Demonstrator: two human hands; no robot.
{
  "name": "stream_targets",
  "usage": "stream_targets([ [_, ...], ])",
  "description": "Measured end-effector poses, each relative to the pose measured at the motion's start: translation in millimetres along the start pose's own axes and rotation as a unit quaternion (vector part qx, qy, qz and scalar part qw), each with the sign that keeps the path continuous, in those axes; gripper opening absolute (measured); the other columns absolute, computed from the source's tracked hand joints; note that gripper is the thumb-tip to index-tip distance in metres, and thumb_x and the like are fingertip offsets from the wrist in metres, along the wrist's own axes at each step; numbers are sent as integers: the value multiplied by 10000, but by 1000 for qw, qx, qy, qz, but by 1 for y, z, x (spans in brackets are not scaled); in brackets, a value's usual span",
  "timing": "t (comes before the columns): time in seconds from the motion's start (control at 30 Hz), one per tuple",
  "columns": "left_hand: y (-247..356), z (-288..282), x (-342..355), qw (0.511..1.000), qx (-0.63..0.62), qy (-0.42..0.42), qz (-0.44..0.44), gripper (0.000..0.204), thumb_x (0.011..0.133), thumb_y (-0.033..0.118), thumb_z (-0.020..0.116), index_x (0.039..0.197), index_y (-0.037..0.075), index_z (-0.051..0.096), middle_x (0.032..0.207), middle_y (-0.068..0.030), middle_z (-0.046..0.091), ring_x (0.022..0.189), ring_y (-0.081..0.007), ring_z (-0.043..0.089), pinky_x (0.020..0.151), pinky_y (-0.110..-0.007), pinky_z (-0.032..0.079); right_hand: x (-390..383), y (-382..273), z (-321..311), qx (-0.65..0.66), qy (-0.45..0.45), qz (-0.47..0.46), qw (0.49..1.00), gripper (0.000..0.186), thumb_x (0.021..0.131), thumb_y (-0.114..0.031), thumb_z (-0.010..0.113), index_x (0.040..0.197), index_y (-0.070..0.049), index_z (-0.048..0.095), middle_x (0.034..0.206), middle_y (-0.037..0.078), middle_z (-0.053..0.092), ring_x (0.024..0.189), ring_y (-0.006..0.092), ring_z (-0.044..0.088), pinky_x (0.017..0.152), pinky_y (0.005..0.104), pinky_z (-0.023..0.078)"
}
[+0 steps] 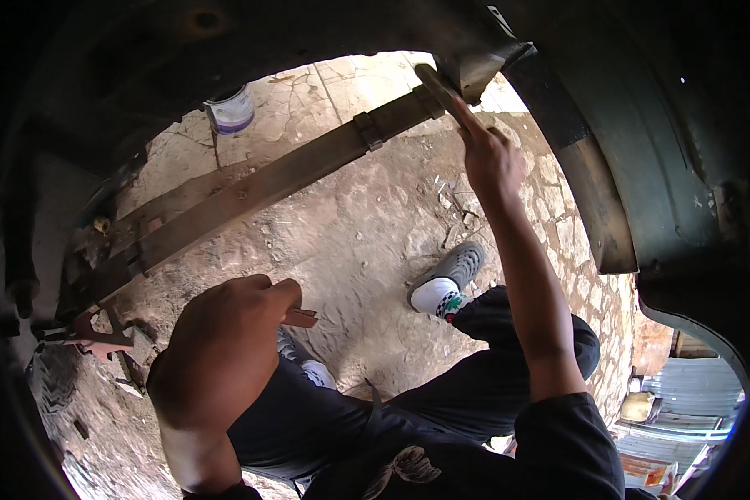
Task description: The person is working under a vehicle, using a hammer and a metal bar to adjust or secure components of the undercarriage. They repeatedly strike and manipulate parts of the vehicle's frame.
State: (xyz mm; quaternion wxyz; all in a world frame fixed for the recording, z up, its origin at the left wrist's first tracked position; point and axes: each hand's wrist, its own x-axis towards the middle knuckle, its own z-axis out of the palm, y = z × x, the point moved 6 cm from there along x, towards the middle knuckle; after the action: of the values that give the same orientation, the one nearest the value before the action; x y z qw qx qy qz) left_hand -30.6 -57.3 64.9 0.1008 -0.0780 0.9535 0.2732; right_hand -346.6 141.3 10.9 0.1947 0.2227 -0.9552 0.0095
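A long brown leaf spring [250, 190], bound by metal clamps, slants from the lower left up to the upper right under the dark vehicle body. My right hand [493, 162] reaches up to its far end, fingers closed on a brown bar-shaped piece [443, 90] whose exact kind I cannot make out. That piece lies against or just in front of the spring's end, beside a metal bracket [479, 77]. Nearer to me, my left hand [233, 321] is closed in a fist. A short reddish-brown piece [300, 317] sticks out of it; the rest is hidden by the fingers.
Dark body panels [667, 158] curve around above and to the right. A white and purple bucket [231, 111] stands on cracked tiles beyond the spring. A reddish metal stand [100, 335] is at the spring's lower left end. My grey shoe [460, 265] rests on dirt ground.
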Motion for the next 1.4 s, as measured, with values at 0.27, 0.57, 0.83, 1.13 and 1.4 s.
stream_targets([
  [0.27,-8,8,1,999,23,29,17,126,867,-18,589,909,48,688,854,-155,702,870,-366,697,770,-464,540,-74,51,7,46,31,9,998,422,1005,-302,640,1426,-314,601,789,153,711,665,338,695,584,471,534],
  [0.57,3,23,31,998,48,2,51,107,857,-19,595,899,21,685,893,-166,736,910,-363,714,806,-458,558,-247,-16,133,359,-174,7,917,541,948,-195,704,1466,-207,551,1063,249,714,941,451,700,789,477,561],
  [0.83,22,15,50,996,64,33,56,88,919,-1,582,898,4,667,917,-185,718,955,-396,679,848,-497,506,-278,-48,181,327,-301,74,893,636,986,-243,653,1570,-243,399,1090,247,703,989,450,685,838,494,541],
  [1.13,59,59,130,989,5,-7,146,75,880,-21,603,853,-10,672,845,-219,706,922,-409,694,810,-517,521,-333,-10,240,311,-240,130,910,750,992,-193,576,1641,-261,206,1134,265,553,910,471,623,812,545,530],
  [1.4,64,38,104,991,43,3,126,71,899,35,639,922,4,699,828,-223,701,863,-410,698,774,-493,534,-314,-51,224,323,-164,107,926,520,951,-186,636,1457,-183,517,1342,272,520,1144,433,610,944,473,511],
])
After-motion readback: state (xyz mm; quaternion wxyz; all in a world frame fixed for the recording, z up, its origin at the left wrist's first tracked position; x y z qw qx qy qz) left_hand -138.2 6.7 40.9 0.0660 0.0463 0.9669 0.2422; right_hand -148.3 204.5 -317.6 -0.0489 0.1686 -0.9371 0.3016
